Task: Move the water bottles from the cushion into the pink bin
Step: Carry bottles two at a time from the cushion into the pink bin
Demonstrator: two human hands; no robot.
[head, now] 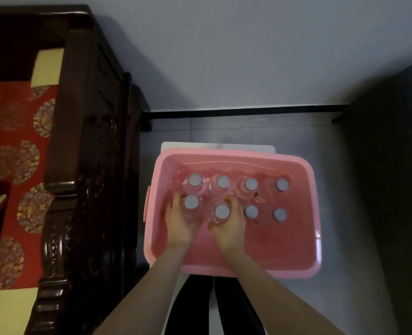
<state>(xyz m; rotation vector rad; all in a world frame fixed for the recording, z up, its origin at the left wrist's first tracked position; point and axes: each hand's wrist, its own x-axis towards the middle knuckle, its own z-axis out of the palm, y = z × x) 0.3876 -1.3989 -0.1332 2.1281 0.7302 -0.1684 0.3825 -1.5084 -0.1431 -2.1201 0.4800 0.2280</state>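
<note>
The pink bin [313,213] stands on the floor in front of me. Several clear water bottles with pale grey caps stand upright inside it in two rows. My left hand [179,226] is wrapped around the front-left bottle [191,202]. My right hand [231,228] grips the bottle beside it [222,211]. Both bottles stand inside the bin. The red patterned cushion [11,151] lies on the seat at the left, and no bottle shows on its visible part.
A dark carved wooden armrest [89,165] runs between the cushion and the bin. A white board [224,146] pokes out behind the bin. A dark object [388,189] stands at the right. My legs [212,308] are just below the bin.
</note>
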